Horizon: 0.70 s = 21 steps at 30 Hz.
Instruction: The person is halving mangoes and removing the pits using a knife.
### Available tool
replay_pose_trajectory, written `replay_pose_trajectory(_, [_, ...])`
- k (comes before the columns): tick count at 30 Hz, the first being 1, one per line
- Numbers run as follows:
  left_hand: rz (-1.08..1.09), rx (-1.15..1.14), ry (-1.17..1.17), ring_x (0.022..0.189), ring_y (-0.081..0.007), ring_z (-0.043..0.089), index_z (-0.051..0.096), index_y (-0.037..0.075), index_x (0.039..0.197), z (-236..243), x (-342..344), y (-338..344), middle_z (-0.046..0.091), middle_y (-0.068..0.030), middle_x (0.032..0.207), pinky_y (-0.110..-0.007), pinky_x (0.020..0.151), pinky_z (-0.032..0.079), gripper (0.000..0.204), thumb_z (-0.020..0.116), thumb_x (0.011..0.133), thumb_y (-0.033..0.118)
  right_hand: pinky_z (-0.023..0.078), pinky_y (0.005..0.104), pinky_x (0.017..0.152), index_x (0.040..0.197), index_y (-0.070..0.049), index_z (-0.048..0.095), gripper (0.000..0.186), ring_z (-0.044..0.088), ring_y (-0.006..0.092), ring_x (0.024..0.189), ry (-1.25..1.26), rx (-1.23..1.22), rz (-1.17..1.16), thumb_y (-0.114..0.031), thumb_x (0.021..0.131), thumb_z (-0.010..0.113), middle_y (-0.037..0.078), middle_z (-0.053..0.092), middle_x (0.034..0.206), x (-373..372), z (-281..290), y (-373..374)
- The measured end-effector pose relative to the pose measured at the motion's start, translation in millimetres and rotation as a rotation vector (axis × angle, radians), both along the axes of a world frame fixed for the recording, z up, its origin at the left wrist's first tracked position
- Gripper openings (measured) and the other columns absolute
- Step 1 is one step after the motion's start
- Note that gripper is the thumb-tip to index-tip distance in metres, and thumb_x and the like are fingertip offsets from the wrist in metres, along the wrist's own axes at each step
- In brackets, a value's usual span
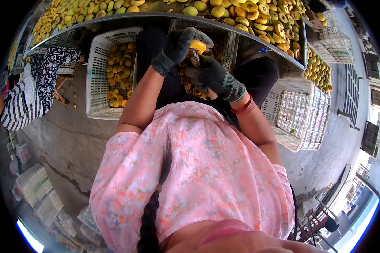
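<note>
My left hand (176, 47), in a dark gray glove, is closed round a yellow fruit piece (197, 44) above a crate (230, 46) of yellow and brown scraps. My right hand (215, 78), also gloved, grips a tool (194, 59) with a metal tip against the fruit and a pale handle partly hidden by the fingers. Just beyond my hands, a metal-edged table (150, 15) holds many yellow and greenish fruits, several of them cut open. My dark-trousered legs are either side of the middle crate.
A white crate (97, 71) of fruit stands left. On the right are an empty crate (299, 118) and a fruit-filled crate (318, 74). A co-worker (27, 101) in striped and patterned clothing sits at the far left. Stacked crates (38, 194) stand lower left.
</note>
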<state>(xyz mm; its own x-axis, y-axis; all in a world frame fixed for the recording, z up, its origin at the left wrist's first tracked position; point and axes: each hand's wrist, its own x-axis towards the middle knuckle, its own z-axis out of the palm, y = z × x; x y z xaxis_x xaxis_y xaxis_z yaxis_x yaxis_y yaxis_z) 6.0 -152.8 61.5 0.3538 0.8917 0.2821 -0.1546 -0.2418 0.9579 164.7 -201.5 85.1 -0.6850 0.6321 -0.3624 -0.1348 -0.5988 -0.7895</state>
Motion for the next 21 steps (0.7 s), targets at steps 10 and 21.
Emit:
replay_pose_trajectory(10, [0.149,-0.302,-0.247,0.074,-0.0176,0.064,0.065,-0.003,0.087,-18,13,13,0.066,-0.0112,0.083,-0.028,0.067,0.053,0.059,0.031,0.096,0.045,0.032,0.0219,0.041,0.083,-0.007,0.056,0.007,0.040,0.0071,0.045,-0.123,0.035,-0.075,-0.012,0.086,0.059,-0.003,0.045,0.058,-10,3,-1])
replay_pose_trajectory(21, [0.512,-0.513,-0.527,0.072,-0.0262,0.065,0.057,-0.002,0.100,11,-14,25,0.065,-0.0164,0.086,-0.032,0.060,0.055,0.064,0.031,0.091,0.056,0.042,0.0307,0.055,0.085,-0.004,0.053,0.013,0.052,0.0161,0.058,-0.523,0.862,-0.349,-0.011,0.080,0.063,0.006,0.055,0.064,-17,-25,-1])
